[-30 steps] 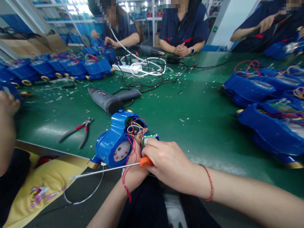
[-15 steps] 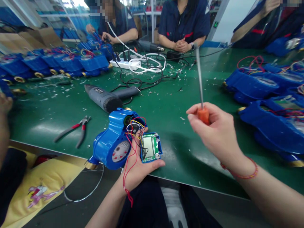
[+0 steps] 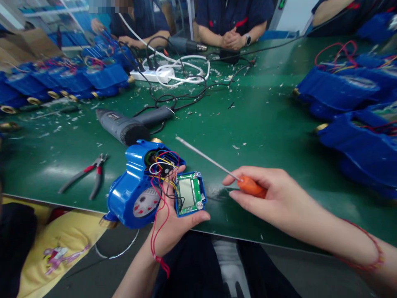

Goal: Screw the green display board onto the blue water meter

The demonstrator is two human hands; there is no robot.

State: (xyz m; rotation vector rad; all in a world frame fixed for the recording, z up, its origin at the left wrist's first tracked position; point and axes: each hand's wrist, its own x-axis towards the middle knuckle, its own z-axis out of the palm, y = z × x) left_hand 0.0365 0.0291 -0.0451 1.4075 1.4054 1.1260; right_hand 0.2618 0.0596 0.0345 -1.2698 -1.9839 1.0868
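Observation:
My left hand (image 3: 170, 223) cradles a blue plastic water meter (image 3: 133, 194) palm-up, with red, yellow and black wires spilling from its open top. A small green circuit board with an LCD screen (image 3: 190, 194) rests on my fingers, joined to the meter by those wires. My right hand (image 3: 266, 194) grips an orange-handled screwdriver (image 3: 250, 186) just right of the board. Its long thin shaft points up and left, and the tip hangs in the air above the table, touching nothing.
A grey hot-air gun (image 3: 122, 126) and red-handled pliers (image 3: 87, 178) lie on the green workbench mat (image 3: 248, 124) among plastic scraps. Several blue meters stand at left and right. A white power strip (image 3: 149, 75) sits among cables. Co-workers sit opposite.
The screwdriver has left the circuit board, swung upright, then tilted over to point up and left. My right hand has dropped lower, and the view has tilted down.

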